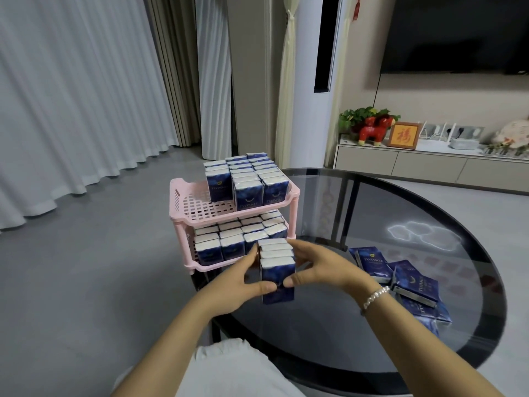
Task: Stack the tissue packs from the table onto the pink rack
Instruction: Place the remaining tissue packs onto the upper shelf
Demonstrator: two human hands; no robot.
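Note:
A row of several dark blue tissue packs (277, 269) stands upright, squeezed between both hands just in front of the pink rack (183, 200). My left hand (234, 285) grips the row's left side, thumb on the front pack. My right hand (320, 267) grips its right side, with a pearl bracelet on the wrist. The rack has two tiers at the table's left edge. Packs (246, 181) fill the right part of the top tier, and more packs (240, 239) fill the lower tier. Several loose packs (412, 285) lie on the table to the right.
The round dark glass table (357, 213) reflects a ceiling light. The top tier's left part is bare pink grid. Grey floor and curtains (71, 96) lie to the left. A low TV cabinet (429, 164) with ornaments stands behind, under a wall-mounted screen.

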